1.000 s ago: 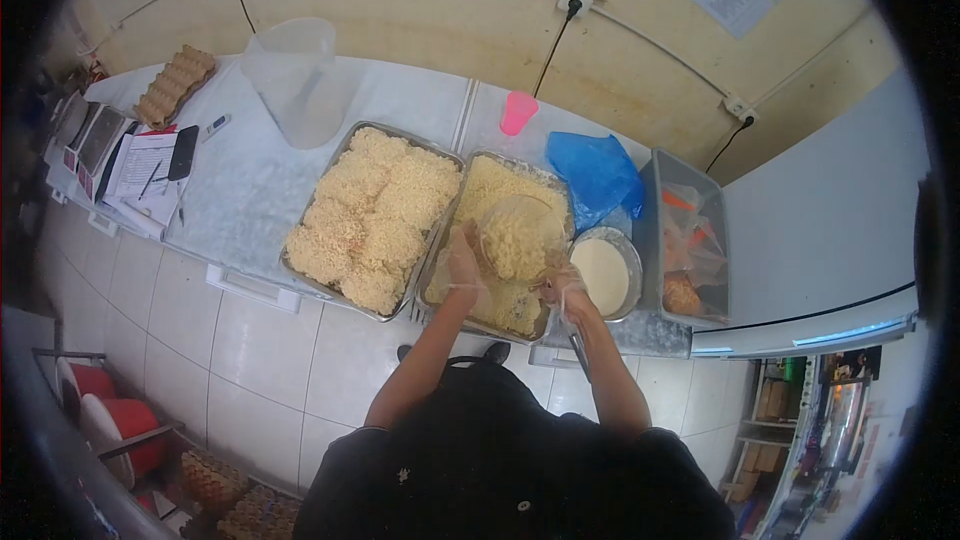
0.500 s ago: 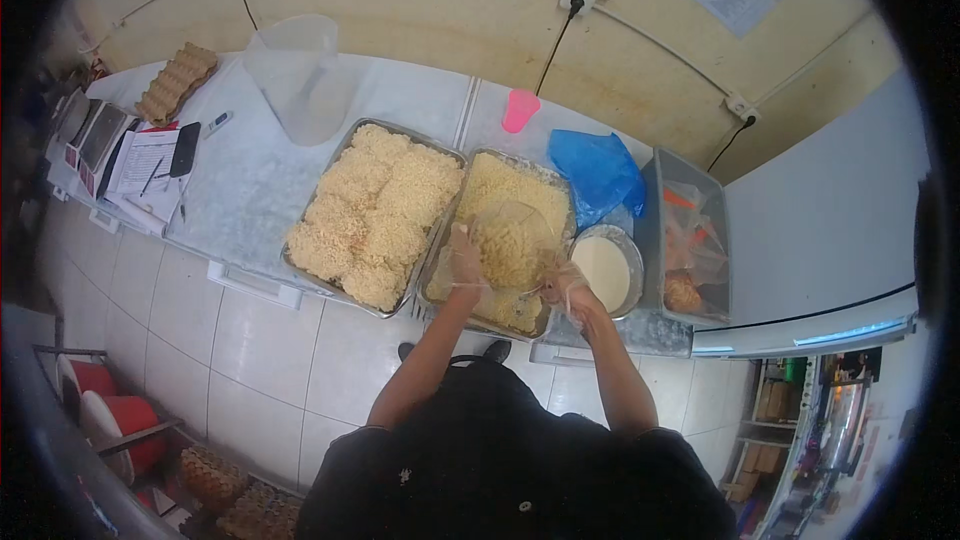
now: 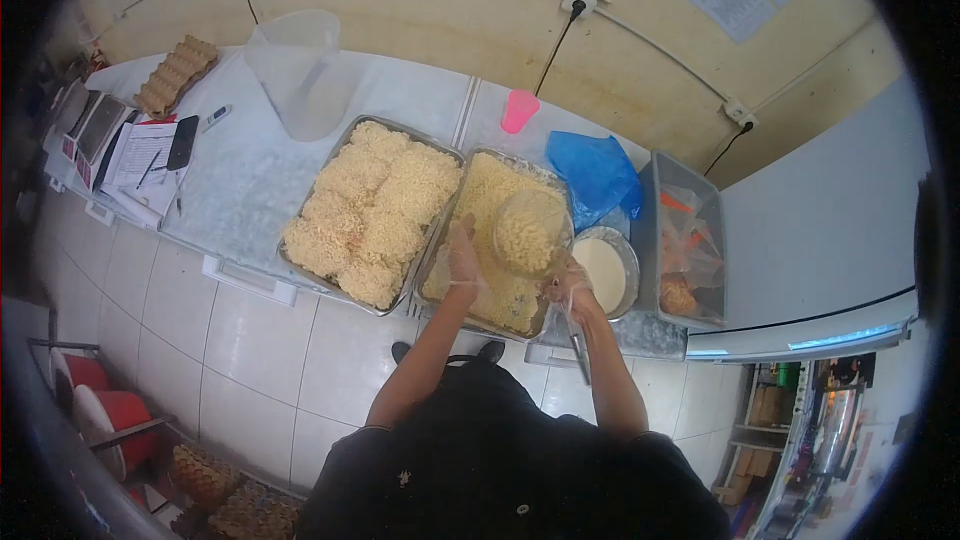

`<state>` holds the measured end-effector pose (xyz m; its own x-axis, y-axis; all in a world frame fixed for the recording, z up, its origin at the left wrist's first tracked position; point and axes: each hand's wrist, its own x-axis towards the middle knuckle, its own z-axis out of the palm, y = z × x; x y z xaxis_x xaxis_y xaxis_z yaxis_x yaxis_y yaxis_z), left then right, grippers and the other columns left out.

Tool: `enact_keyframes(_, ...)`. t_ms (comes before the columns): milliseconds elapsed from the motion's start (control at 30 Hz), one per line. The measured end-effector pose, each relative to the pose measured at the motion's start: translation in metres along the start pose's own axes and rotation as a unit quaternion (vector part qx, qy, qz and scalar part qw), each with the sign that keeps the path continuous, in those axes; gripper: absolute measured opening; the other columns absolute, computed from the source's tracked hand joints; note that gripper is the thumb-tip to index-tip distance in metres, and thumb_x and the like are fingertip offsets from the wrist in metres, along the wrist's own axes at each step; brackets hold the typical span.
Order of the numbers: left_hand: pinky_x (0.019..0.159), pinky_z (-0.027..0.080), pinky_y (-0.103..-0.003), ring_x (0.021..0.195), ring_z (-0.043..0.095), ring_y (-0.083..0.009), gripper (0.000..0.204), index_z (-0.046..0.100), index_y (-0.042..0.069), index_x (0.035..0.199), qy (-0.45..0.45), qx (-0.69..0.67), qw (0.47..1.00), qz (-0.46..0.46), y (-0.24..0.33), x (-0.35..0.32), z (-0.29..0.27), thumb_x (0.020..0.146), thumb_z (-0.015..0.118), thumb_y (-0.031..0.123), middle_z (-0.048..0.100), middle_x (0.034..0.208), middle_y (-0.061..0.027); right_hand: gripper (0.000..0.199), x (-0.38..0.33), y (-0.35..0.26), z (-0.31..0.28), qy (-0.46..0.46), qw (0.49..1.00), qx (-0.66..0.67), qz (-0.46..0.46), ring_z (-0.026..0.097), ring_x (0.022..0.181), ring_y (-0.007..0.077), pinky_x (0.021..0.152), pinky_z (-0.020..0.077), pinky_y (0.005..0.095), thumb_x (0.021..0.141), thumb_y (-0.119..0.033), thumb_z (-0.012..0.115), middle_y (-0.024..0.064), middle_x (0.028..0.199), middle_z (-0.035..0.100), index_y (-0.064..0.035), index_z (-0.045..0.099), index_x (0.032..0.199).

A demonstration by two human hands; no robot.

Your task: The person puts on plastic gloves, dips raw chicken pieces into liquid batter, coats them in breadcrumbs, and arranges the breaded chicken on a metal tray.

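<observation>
In a clear plastic glove, my right hand [image 3: 569, 280] is closed on a round mesh strainer [image 3: 530, 198], whose handle sticks out below my wrist. Pale crumb-like bits [image 3: 526, 240] lie in the strainer. It is over a metal tray [image 3: 540, 330] spread with fine pale crumbs [image 3: 490, 285]. My left hand [image 3: 464, 252], also gloved, is at the strainer's left with fingers stretched out, apart from it. Just right of the tray stands a metal bowl [image 3: 633, 258] of creamy white liquid [image 3: 601, 269].
Left of the crumb tray, a second tray [image 3: 340, 292] carries several crumb-coated pieces [image 3: 375, 205]. Behind are a blue plastic bag [image 3: 592, 175], a pink cup [image 3: 519, 111] and a large translucent jug [image 3: 300, 75]. A grey bin [image 3: 650, 230] with bagged items stands at the right.
The strainer has shifted right and away from my left hand, and its handle now shows below my right wrist. My left hand's fingers have come apart from the strainer.
</observation>
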<state>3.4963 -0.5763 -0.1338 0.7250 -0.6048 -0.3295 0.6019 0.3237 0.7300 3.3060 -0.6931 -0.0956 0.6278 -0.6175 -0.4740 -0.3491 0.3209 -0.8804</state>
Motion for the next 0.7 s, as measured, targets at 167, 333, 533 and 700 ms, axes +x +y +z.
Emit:
enact_keyframes(167, 0.116, 0.025, -0.038, 0.141, 0.034, -0.0288, 0.070, 0.038, -0.003, 0.146, -0.026, -0.050, 0.998, 0.006, -0.004, -0.002, 0.003, 0.104, 0.028, 0.052, 0.037, 0.152, -0.0173, 0.048, 0.000, 0.004, -0.005, -0.003, 1.000, -0.004, 0.016, 0.060, 0.067, 0.0116, 0.053, 0.0452, 0.0251, 0.089, -0.008, 0.058, 0.0010, 0.093, 0.061, -0.0075, 0.050, 0.136)
enact_keyframes(333, 0.115, 0.026, -0.037, 0.139, 0.035, -0.0263, 0.065, 0.039, 0.002, 0.147, -0.008, 0.004, 1.000, 0.005, -0.008, 0.006, -0.004, 0.104, 0.030, 0.051, 0.037, 0.152, -0.0146, 0.052, -0.011, -0.009, 0.009, -0.010, 0.999, -0.038, -0.028, 0.056, 0.061, 0.0106, 0.050, 0.0403, 0.0232, 0.088, -0.005, 0.055, 0.0012, 0.083, 0.060, -0.0060, 0.047, 0.139)
enact_keyframes(533, 0.116, 0.025, -0.038, 0.139, 0.035, -0.0274, 0.064, 0.041, 0.004, 0.146, -0.021, -0.025, 0.999, 0.002, -0.006, -0.004, 0.010, 0.103, 0.031, 0.051, 0.038, 0.152, -0.0132, 0.052, -0.028, -0.037, 0.019, 0.049, 0.998, 0.042, -0.008, 0.051, 0.058, 0.0100, 0.047, 0.0340, 0.0222, 0.087, -0.003, 0.055, 0.0047, 0.082, 0.062, -0.0027, 0.046, 0.138)
enact_keyframes(700, 0.115, 0.025, -0.038, 0.137, 0.038, -0.0271, 0.067, 0.042, 0.004, 0.146, -0.016, 0.011, 0.999, 0.028, -0.009, 0.005, -0.009, 0.102, 0.030, 0.055, 0.042, 0.149, -0.0132, 0.051, -0.019, -0.026, 0.013, -0.014, 1.000, -0.021, 0.006, 0.054, 0.063, 0.0102, 0.047, 0.0353, 0.0221, 0.087, -0.004, 0.055, 0.0053, 0.087, 0.061, -0.0028, 0.046, 0.138)
